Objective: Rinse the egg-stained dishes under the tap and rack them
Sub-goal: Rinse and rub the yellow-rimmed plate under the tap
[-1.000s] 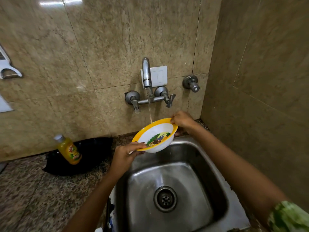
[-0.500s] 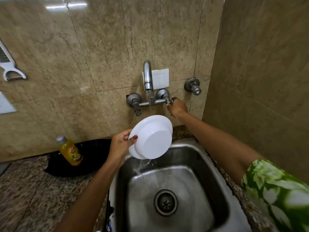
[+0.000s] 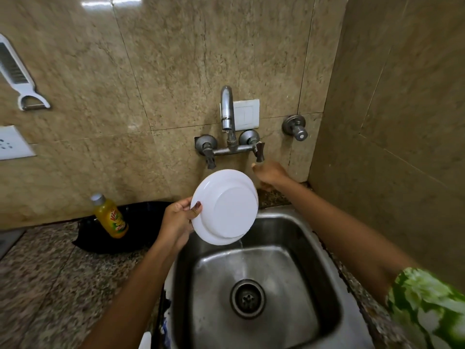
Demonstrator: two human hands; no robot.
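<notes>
Light, stiff, wet-slick bowl (image 3: 224, 207) pinched at rim by left hand (image 3: 176, 220) over sink (image 3: 324, 260) back-left corner; right hand (image 3: 270, 173) loosely curled, empty

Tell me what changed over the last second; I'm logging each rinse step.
The bowl was tipped over, underside to the camera, draining into the sink. The right hand left its rim, turned the tap handle, then dropped away. The stream stopped. The left hand keeps its grip; the bottle stayed.
</notes>
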